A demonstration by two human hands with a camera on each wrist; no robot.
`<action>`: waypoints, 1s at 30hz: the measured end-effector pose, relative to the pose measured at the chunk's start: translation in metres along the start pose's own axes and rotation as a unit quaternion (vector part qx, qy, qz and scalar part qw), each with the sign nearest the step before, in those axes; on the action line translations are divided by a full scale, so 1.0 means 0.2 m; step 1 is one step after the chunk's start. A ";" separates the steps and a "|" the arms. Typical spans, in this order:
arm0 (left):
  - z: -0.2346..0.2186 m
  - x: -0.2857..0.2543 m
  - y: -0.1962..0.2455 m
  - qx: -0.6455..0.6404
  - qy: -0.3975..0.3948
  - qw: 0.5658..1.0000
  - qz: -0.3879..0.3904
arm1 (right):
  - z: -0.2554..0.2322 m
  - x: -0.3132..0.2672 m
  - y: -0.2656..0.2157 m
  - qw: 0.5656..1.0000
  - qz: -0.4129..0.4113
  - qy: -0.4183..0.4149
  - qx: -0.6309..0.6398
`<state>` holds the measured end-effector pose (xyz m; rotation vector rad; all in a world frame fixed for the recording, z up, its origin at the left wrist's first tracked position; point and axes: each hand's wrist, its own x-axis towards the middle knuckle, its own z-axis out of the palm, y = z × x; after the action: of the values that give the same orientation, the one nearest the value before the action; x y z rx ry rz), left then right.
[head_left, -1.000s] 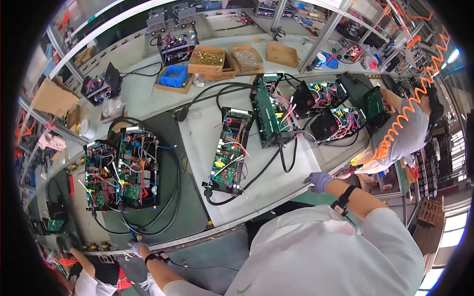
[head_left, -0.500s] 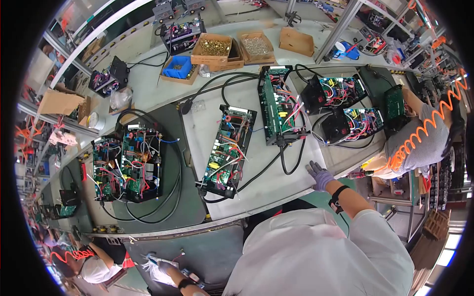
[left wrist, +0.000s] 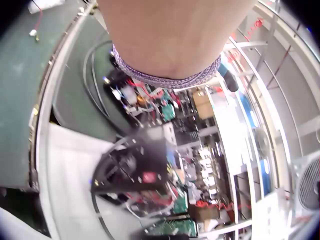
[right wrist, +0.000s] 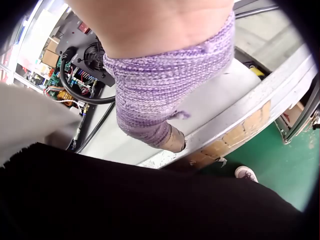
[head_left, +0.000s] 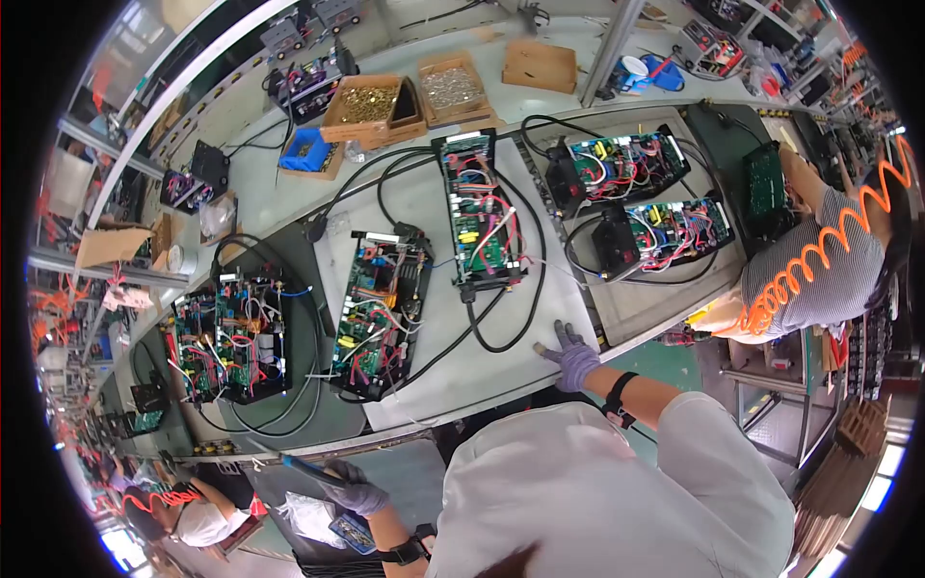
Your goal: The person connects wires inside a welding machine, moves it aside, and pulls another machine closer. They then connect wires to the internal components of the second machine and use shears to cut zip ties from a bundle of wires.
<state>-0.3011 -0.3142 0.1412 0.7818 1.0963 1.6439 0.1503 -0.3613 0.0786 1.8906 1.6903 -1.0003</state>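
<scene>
My gloved left hand [head_left: 361,493] grips a slim, dark tool with a blue end [head_left: 306,470] over the bench's front edge. In the left wrist view, a blue and dark tip of the tool [left wrist: 228,79] shows beyond the glove cuff [left wrist: 167,81]; its kind cannot be told. My right hand [head_left: 575,362], in a purple knitted glove [right wrist: 155,95], rests on the front edge of the white bench sheet [head_left: 520,337] with fingers spread. Beyond the hands, an open-topped circuit unit [head_left: 383,313] and a second one [head_left: 479,217] stand on the sheet, black cables looped beside them.
More wired units [head_left: 231,337] stand at the left, others [head_left: 674,231] at the right. Cardboard boxes of screws [head_left: 366,108] and a blue bin [head_left: 306,149] line the back. A plastic bag [head_left: 313,520] lies below my left hand. A person in a striped shirt [head_left: 819,250] works at the right.
My left hand moved from the left bench edge, down over the plastic bag, then up and right with the tool. My right hand stays at the bench edge. The head view has shifted.
</scene>
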 end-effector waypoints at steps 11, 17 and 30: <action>0.78 -0.23 -0.12 -0.030 -0.113 0.983 -0.142 | 0.03 0.02 0.13 0.989 -0.105 0.044 0.091; 0.89 -0.21 -0.24 -0.072 -0.192 0.957 -0.205 | 0.24 0.00 0.78 0.931 0.229 0.250 0.132; 1.02 -0.32 -0.33 -0.055 -0.221 0.946 -0.232 | 0.29 0.05 0.83 0.963 0.158 0.142 0.165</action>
<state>-0.0775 -0.3052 0.1595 0.7093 0.7824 1.0552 0.2983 -0.4256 0.0074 2.5309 1.3553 -0.9596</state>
